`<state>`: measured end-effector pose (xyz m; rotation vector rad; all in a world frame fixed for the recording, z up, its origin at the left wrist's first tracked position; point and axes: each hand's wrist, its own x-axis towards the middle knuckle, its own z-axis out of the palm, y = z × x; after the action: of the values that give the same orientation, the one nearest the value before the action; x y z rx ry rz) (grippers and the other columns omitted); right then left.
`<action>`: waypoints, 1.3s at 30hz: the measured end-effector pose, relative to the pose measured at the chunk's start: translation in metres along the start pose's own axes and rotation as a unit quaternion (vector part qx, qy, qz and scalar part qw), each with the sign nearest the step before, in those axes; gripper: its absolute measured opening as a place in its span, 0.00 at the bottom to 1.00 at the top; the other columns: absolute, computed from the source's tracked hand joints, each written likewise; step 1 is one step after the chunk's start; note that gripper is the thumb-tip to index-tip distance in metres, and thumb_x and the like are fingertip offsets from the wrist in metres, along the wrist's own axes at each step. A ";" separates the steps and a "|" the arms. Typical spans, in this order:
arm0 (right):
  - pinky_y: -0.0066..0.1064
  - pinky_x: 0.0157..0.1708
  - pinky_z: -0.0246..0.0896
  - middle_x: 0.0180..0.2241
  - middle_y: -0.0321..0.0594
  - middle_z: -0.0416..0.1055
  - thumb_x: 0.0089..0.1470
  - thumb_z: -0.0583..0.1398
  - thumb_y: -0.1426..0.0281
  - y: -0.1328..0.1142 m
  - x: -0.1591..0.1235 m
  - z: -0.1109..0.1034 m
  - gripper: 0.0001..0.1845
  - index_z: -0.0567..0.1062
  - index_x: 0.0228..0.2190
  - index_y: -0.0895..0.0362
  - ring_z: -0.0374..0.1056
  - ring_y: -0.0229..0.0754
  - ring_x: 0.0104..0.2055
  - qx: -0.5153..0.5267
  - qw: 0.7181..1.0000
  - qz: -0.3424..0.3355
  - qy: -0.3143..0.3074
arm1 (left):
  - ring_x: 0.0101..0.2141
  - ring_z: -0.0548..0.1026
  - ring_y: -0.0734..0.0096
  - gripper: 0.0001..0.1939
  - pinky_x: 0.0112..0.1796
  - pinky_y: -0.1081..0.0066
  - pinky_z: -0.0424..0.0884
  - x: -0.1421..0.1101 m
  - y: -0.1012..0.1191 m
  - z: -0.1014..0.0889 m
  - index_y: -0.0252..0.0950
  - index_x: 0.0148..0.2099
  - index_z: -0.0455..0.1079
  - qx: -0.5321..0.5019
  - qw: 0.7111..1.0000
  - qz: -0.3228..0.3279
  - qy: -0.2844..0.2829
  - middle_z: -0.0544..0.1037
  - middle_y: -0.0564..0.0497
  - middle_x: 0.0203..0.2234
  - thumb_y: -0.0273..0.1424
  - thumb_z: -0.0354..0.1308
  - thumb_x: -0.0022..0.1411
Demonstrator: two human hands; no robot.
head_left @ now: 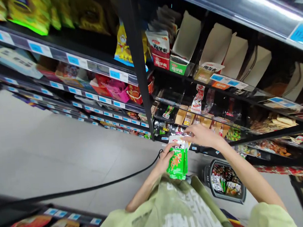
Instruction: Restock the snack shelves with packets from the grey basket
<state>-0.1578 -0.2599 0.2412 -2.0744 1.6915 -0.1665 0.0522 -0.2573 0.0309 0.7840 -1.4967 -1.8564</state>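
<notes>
Green packets [177, 164] hang over grey floor [76, 142] by shelves [85, 42], left fingers [169, 147] gripping, right fingers [189, 138] of unclear grip.

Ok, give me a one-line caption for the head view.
Left hand holds flat green and white plastic packets, right hand at their top edge, beside dark store shelves.

At 10 o'clock, a black shelf [85, 43] bears yellow bags [28, 14], and blue-and-white labels [39, 48] run along its front edge. A lower shelf [112, 102], also towards 10, carries pink and red tubs [124, 96]. At 2 o'clock another shelf [256, 90] holds a row of open cartons [215, 42]. Grey floor [74, 152] spreads at 8 and 9 o'clock; a dark basket [211, 179] stands on it at 4.
</notes>
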 end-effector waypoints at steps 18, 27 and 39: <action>0.28 0.17 0.68 0.24 0.29 0.75 0.55 0.65 0.47 0.055 -0.017 0.039 0.25 0.63 0.40 0.50 0.77 0.44 0.22 0.437 0.883 0.150 0.080 | 0.69 0.63 0.54 0.27 0.69 0.56 0.57 0.017 0.006 0.020 0.45 0.65 0.70 -0.081 0.996 -0.001 0.041 0.70 0.49 0.68 0.50 0.54 0.71; 0.30 0.19 0.69 0.30 0.35 0.78 0.48 0.72 0.55 0.043 -0.025 0.016 0.21 0.77 0.37 0.54 0.73 0.40 0.22 0.353 0.923 0.151 0.014 | 0.71 0.59 0.53 0.32 0.70 0.54 0.53 0.017 -0.009 0.019 0.46 0.69 0.64 -0.036 0.998 -0.025 0.040 0.64 0.49 0.71 0.52 0.56 0.69; 0.38 0.44 0.78 0.46 0.42 0.83 0.64 0.59 0.70 -0.015 0.008 -0.113 0.13 0.82 0.45 0.47 0.81 0.49 0.48 -0.114 0.805 -0.066 0.579 | 0.71 0.59 0.50 0.30 0.71 0.50 0.52 0.019 -0.003 0.016 0.47 0.67 0.68 -0.016 0.999 -0.035 0.036 0.66 0.48 0.69 0.52 0.57 0.67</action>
<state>-0.1846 -0.2956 0.3458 -2.4259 2.2179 -1.6351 0.0271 -0.2615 0.0293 0.8888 -1.4090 -1.8778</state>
